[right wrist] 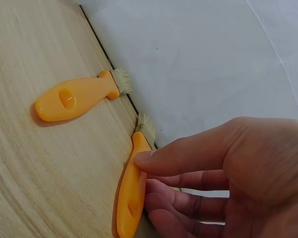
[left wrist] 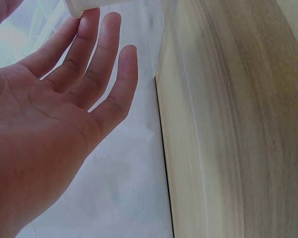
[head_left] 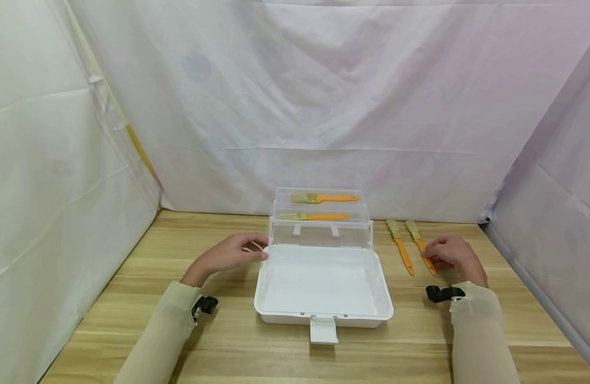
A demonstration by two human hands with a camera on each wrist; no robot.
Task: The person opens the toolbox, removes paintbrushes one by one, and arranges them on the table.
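Note:
A white box [head_left: 324,282] stands with its clear lid and trays raised at the back. My left hand [head_left: 232,252] is at the box's left rear corner. Its fingers are loosely bent, and in the left wrist view [left wrist: 54,114] the fingertips meet a white edge of the box. My right hand [head_left: 452,253] pinches the orange handle of the right-hand paintbrush [right wrist: 131,186], thumb on top and fingers along its side. That brush lies on the table. A second paintbrush [head_left: 401,250] lies just left of it.
Two more orange-handled paintbrushes, the rear one [head_left: 338,198] and the front one [head_left: 328,217], lie in the clear raised trays. A white latch [head_left: 324,332] hangs off the box's front. White cloth [head_left: 324,106] encloses the wooden table [head_left: 218,346] at the back and sides.

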